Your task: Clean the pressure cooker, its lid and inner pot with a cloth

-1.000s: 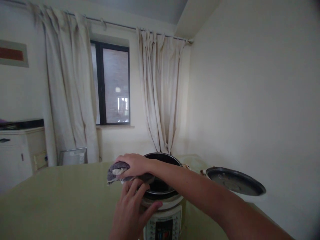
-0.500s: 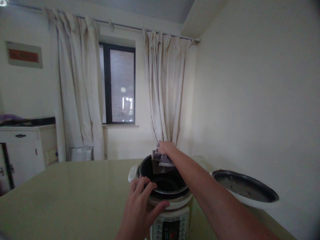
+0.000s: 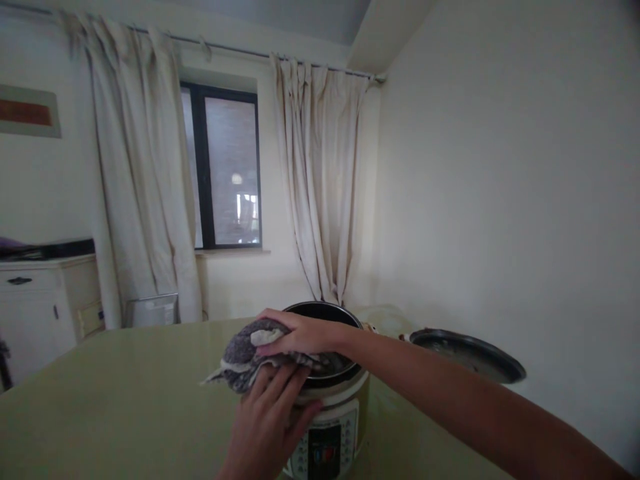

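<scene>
An electric pressure cooker (image 3: 345, 427) with a dark inner pot (image 3: 320, 308) stands uncovered on the table, its control panel facing me. My right hand (image 3: 295, 333) is closed on a grey-and-white cloth (image 3: 245, 350), pressing it over the left side of the pot's rim. One end of the cloth hangs outside the pot, to the left. My left hand (image 3: 273, 413) rests against the cooker's front left side, fingers stretched toward the rim and thumb spread apart. Its fingertips lie close to the cloth. My right forearm crosses over the rim and hides part of the pot.
To the right of the cooker lies its round lid (image 3: 467, 357), dark inner side up. The pale green tabletop (image 3: 125, 400) extends to the left. Behind are curtains (image 3: 325, 180), a window (image 3: 233, 173) and a white cabinet (image 3: 40, 293).
My right hand has brought the cloth from the pot's far side round to its left rim, near my left hand. The left hand stays at the cooker's front left. The view has shifted slightly right.
</scene>
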Action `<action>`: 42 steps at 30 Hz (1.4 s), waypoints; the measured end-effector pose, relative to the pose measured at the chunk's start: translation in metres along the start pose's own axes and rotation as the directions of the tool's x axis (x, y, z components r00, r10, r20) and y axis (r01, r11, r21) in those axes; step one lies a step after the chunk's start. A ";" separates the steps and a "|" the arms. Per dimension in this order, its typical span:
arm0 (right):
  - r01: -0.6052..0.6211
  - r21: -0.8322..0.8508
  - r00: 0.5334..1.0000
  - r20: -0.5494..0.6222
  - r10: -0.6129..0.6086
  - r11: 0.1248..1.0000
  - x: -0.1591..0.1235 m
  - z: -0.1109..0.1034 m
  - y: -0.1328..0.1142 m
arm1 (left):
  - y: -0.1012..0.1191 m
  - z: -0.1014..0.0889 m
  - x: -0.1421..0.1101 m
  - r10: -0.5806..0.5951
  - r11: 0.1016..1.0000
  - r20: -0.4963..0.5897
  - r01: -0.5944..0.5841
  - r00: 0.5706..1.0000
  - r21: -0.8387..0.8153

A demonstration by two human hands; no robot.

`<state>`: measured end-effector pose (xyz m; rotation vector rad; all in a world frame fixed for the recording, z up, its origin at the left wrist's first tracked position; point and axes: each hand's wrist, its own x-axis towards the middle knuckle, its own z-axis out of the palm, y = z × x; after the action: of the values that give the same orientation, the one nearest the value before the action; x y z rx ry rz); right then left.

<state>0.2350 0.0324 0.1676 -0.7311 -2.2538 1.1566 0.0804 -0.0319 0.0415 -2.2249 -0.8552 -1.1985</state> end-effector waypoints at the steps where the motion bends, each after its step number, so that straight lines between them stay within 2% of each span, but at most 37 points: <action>1: -0.003 0.018 1.000 -0.018 0.004 1.000 -0.015 -0.004 -0.005 | 0.003 0.001 -0.002 0.085 0.996 0.010 -0.086 0.996 0.008; 3: -0.013 -0.003 0.998 -0.067 0.013 1.000 -0.044 -0.016 -0.015 | 0.006 0.004 -0.007 0.234 0.972 -0.018 -0.233 0.972 0.017; 5: -0.020 -0.106 0.994 -0.110 0.009 0.994 -0.074 -0.032 -0.024 | 0.005 0.011 -0.015 0.274 0.961 -0.159 -0.278 0.949 -0.003; 6: -0.029 -0.180 0.994 -0.113 0.009 0.983 -0.090 -0.040 -0.028 | 0.002 0.015 -0.018 0.232 0.968 -0.249 -0.249 0.940 -0.039; 8: -0.049 -0.347 0.996 -0.086 0.021 0.936 -0.120 -0.052 -0.036 | -0.006 0.022 -0.023 0.038 0.984 -0.368 -0.098 0.929 -0.146; 9: -0.056 -0.421 0.996 -0.085 0.023 0.905 -0.133 -0.055 -0.038 | -0.011 0.024 -0.024 -0.065 0.981 -0.358 -0.006 0.931 -0.194; 11: -0.045 -0.548 0.996 -0.084 -0.001 0.835 -0.152 -0.053 -0.037 | -0.019 0.025 -0.022 -0.195 0.961 -0.204 0.146 0.959 -0.234; 13: 0.006 -0.665 0.996 -0.065 -0.066 0.747 -0.157 -0.037 -0.030 | -0.024 0.022 -0.018 -0.228 0.944 0.003 0.221 0.974 -0.244; 15: 0.088 -0.783 0.989 -0.004 -0.146 0.615 -0.145 -0.011 -0.020 | -0.027 0.017 -0.017 -0.225 0.924 0.128 0.253 0.966 -0.288; 18: 0.157 -0.903 0.965 0.054 -0.258 0.399 -0.111 0.031 -0.006 | -0.032 0.014 -0.021 -0.244 0.877 0.162 0.289 0.956 -0.384; 21: 0.149 -0.943 0.945 0.047 -0.323 0.296 -0.091 0.055 0.003 | -0.040 0.014 -0.027 -0.263 0.852 0.168 0.311 0.950 -0.421; 23: 0.132 -0.951 0.938 0.029 -0.345 0.280 -0.100 0.055 0.010 | -0.043 0.013 -0.026 -0.239 0.868 0.176 0.291 0.955 -0.402; 26: 0.088 -0.950 0.923 -0.036 -0.384 0.301 -0.144 0.035 0.026 | -0.040 0.010 -0.018 -0.254 0.883 0.177 0.302 0.951 -0.358; 29: -0.005 -0.935 0.912 -0.149 -0.382 0.354 -0.197 0.005 0.046 | -0.033 0.007 -0.009 -0.308 0.866 0.163 0.347 0.937 -0.360; 32: -0.122 -0.896 0.886 -0.292 -0.359 0.428 -0.223 -0.008 0.060 | -0.028 0.006 -0.005 -0.320 0.862 0.135 0.348 0.938 -0.368; 34: -0.136 -0.874 0.867 -0.333 -0.371 0.467 -0.217 0.001 0.061 | -0.026 0.007 -0.005 -0.329 0.863 0.126 0.352 0.936 -0.362; 37: -0.077 -0.872 0.849 -0.311 -0.427 0.483 -0.177 0.039 0.052 | -0.027 0.010 -0.009 -0.339 0.862 0.131 0.364 0.932 -0.353; 40: -0.064 -0.901 0.845 -0.278 -0.457 0.429 -0.125 0.080 0.039 | -0.035 0.012 -0.015 -0.318 0.860 0.173 0.360 0.932 -0.361; 42: -0.084 -0.908 0.853 -0.278 -0.442 0.410 -0.103 0.096 0.033 | -0.041 0.012 -0.017 -0.294 0.856 0.217 0.358 0.931 -0.373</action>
<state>0.2564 -0.0730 0.0713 -0.9534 -2.2663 -0.5114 0.0505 -0.0010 0.0254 -2.6054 -1.1742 -1.4911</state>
